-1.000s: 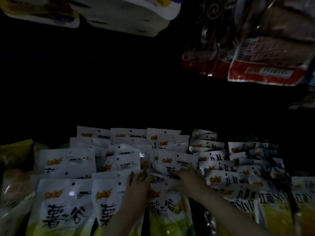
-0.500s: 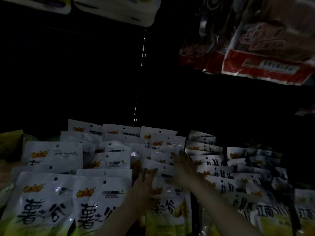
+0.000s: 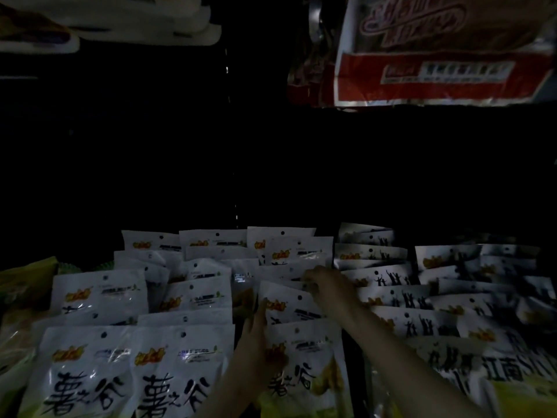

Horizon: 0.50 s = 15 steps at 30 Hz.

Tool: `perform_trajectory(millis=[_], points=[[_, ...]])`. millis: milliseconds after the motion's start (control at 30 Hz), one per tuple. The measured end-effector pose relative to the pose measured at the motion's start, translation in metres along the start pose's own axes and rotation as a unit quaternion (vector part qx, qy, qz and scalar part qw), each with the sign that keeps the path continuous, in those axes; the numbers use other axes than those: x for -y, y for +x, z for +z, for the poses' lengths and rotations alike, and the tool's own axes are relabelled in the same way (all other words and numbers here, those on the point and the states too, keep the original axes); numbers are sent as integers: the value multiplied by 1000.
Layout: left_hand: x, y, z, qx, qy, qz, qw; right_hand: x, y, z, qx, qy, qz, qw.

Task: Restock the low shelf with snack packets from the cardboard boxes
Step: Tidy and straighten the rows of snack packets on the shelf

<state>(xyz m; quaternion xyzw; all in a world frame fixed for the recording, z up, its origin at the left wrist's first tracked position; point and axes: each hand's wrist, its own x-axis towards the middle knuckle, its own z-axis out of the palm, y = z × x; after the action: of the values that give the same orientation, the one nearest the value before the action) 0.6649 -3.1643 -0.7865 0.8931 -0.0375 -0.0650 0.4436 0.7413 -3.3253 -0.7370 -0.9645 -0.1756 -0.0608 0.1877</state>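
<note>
Snack packets [image 3: 193, 300] dim, shelf back unlit

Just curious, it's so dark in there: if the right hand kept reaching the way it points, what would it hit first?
Probably the white snack packets standing just behind the right hand, toward the shelf's dark back. Depth is unclear in this light.

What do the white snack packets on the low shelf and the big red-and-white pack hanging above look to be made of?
White snack packets: apparently thin glossy plastic film; small highlights glint on the printed fronts, and each has a punched hang hole. Red-and-white pack: probably crinkly plastic wrap, with wrinkles and shiny creases along its lower edge. The dim light leaves both uncertain.
</note>
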Motion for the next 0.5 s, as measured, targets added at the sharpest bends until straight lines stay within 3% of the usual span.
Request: perform_trajectory(millis=[200, 367, 500], points=[[-8, -8, -4, -47, 107, 44, 992, 3, 4, -19, -17, 149, 7, 989], [-8, -7, -9, -56, 211, 33, 975, 20, 15, 11, 71, 39, 24, 996], [-10, 3, -12, -35, 205, 12, 978, 17, 34, 9, 20, -37, 11, 999]])
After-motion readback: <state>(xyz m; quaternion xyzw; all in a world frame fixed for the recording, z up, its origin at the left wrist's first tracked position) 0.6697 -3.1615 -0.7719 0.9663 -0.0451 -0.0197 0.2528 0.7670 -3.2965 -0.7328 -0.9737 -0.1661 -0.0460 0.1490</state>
